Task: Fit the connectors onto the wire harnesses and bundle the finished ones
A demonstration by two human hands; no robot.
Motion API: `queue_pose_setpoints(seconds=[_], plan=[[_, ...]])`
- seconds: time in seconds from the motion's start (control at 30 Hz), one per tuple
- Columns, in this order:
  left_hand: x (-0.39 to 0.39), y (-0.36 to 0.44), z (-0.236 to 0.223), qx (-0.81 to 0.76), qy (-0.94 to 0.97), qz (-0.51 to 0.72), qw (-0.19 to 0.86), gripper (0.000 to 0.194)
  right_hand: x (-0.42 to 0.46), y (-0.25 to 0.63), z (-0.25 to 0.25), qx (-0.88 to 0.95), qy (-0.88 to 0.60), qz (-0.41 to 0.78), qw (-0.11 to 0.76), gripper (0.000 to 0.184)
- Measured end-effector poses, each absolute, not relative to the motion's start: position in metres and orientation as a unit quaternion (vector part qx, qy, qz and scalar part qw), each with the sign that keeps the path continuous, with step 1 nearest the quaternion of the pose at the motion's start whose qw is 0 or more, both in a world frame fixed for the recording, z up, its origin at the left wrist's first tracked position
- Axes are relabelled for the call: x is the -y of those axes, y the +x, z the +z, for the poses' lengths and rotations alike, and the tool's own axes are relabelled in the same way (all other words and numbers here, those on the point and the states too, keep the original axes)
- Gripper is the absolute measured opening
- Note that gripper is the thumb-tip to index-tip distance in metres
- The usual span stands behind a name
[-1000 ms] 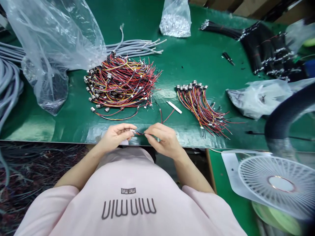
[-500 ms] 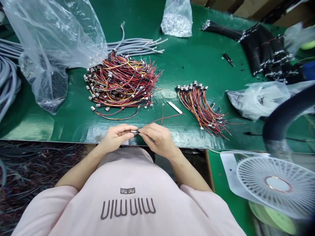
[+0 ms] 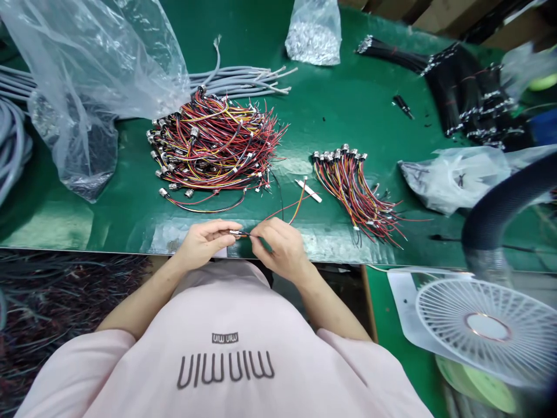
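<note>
Working above the near edge of the worktop, the left hand, nearer the person than the large heap of wired connectors, pinches a small connector. The right hand pinches its dark lead, with loose wires trailing toward a white pen-like tool and a smaller bundle. Good handling, in my judgement, calls for a steady left grip, both pinches in line, and no strain on the wires.
</note>
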State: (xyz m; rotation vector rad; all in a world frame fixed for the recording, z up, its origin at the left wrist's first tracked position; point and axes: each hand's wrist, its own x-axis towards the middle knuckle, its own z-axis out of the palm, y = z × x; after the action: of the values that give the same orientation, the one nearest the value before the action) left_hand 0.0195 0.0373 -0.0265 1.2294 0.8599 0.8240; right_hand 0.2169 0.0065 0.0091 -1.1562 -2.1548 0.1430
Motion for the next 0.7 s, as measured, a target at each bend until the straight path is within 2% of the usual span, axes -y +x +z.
queue_pose_setpoints(seconds=[0.3,0.43,0.7], plan=[[-0.037,0.019,-0.026,-0.378,0.548,0.354,0.656,0.031,-0.009,0.225,0.016,0.838,-0.435,0.107,0.311,0.01],[-0.037,0.019,-0.024,-0.378,0.566,0.346,0.645,0.028,-0.009,0.229,0.017,0.849,-0.432,0.087,0.291,0.012],[-0.037,0.019,-0.024,-0.376,0.551,0.341,0.662,0.029,-0.009,0.222,0.013,0.849,-0.427,0.065,0.305,0.013]])
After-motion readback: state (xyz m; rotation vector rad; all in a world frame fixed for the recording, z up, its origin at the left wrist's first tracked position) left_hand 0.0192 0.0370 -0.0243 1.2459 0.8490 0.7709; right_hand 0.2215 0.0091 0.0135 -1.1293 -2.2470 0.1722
